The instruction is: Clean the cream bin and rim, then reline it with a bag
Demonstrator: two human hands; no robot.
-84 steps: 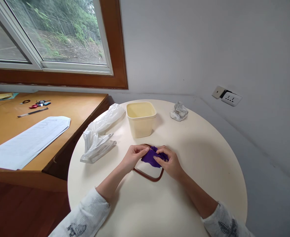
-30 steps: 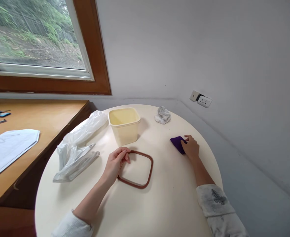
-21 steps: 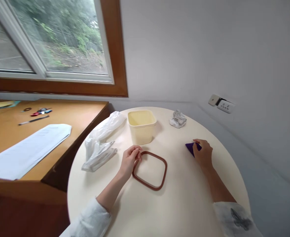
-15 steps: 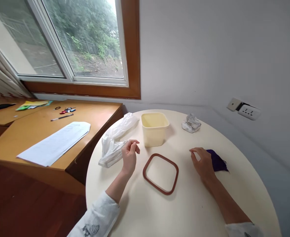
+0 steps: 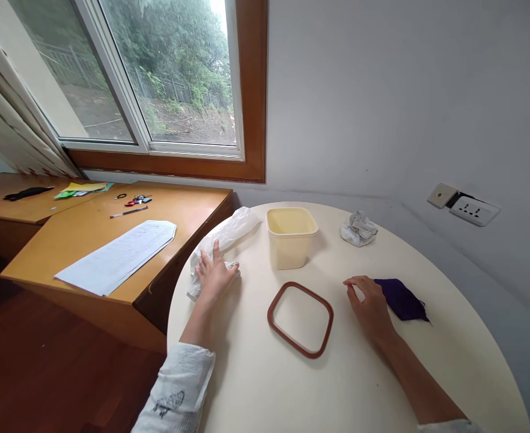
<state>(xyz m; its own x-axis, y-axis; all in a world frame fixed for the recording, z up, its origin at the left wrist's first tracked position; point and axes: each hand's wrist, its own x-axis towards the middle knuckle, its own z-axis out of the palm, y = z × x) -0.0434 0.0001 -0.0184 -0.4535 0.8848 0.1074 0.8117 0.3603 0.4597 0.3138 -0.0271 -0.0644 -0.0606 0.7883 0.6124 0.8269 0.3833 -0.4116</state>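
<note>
My left hand (image 5: 217, 275) is open, its fingers spread over the near part of a crumpled translucent white plastic bag (image 5: 240, 227). It covers part of the bag; whether the palm presses on it I cannot tell. On the right, my right hand (image 5: 368, 302) rests by the table with fingers loosely curved and a gap inside the thumb. Nothing shows in it. Beside it lies a dark purple cloth (image 5: 402, 299). Between the hands is a reddish-brown rounded-square ring (image 5: 271, 316), flat on the table. Behind the ring stands a pale yellow square plastic container (image 5: 288, 251), upright without a lid.
A crumpled grey-white wad (image 5: 359, 228) lies at the back right of the round cream table (image 5: 265, 397). Papers (image 5: 121, 255), a pen (image 5: 128, 212) and keys (image 5: 139, 200) are on the wooden desk to the left. A wall socket (image 5: 475, 209) is on the right.
My left hand has moved left onto the plastic bag, and its fingers have spread from a curled shape. My right hand has stayed nearly in place. The view has turned slightly left.
</note>
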